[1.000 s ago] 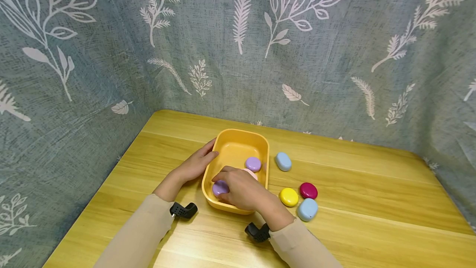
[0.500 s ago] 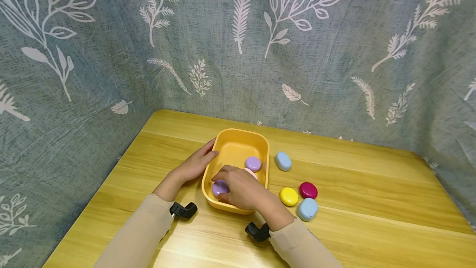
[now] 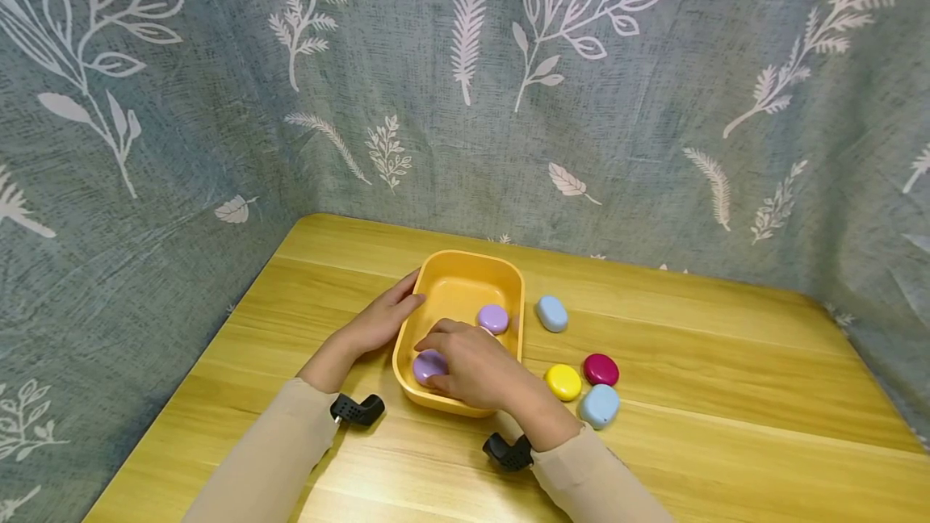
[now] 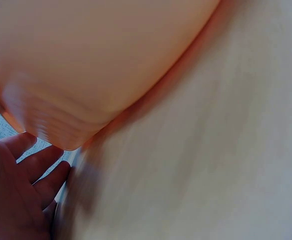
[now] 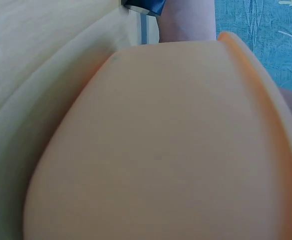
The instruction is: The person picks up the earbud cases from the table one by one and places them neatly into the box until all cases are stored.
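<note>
In the head view an orange-yellow rectangular box (image 3: 471, 258) with rounded corners sits on the table. My left hand (image 3: 374, 321) holds its left wall, thumb over the rim and fingers along the outside. The left wrist view has those fingers (image 4: 51, 183) beside the box's outer wall (image 4: 86, 65). Inside the box, my right hand (image 3: 475, 366) has thumb and fingers round a glossy purple pebble-shaped piece (image 3: 429, 367) at the near left corner. A second purple piece (image 3: 493, 319) lies by the right wall, with a pale pink one mostly hidden under the hand.
Right of the box lie a light blue piece (image 3: 552, 314), a yellow one (image 3: 563, 382), a dark red one (image 3: 601, 370) and another light blue one (image 3: 599, 407). Grey-blue leaf-patterned cloth (image 3: 436, 144) hangs behind the wooden table (image 3: 726, 378). The right wrist view is mostly box wall (image 5: 155, 140).
The right hand has shifted very slightly within the box and covers more of the pale pink piece. The left hand, box and pieces otherwise stay as they were.
</note>
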A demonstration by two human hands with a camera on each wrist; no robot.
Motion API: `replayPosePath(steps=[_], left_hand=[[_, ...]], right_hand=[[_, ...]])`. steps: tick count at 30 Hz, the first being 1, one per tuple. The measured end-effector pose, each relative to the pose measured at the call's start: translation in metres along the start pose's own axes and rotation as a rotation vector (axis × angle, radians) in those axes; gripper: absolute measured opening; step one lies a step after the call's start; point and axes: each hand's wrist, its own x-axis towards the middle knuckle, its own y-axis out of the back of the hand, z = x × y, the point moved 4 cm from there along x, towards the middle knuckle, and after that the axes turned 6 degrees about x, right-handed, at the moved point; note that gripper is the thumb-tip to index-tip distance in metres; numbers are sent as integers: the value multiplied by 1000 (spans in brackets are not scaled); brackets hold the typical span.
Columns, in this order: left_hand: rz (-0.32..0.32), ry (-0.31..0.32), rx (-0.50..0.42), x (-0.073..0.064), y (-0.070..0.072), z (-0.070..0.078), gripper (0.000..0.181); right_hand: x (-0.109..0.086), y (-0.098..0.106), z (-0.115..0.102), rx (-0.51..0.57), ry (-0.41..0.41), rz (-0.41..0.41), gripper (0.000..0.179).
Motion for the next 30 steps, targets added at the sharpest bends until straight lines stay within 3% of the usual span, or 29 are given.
replayPosePath(steps=[30], left_hand=[[8,27,23,-1,0,1,59]], right_hand=[[-28,18,10,30,4,120,36]])
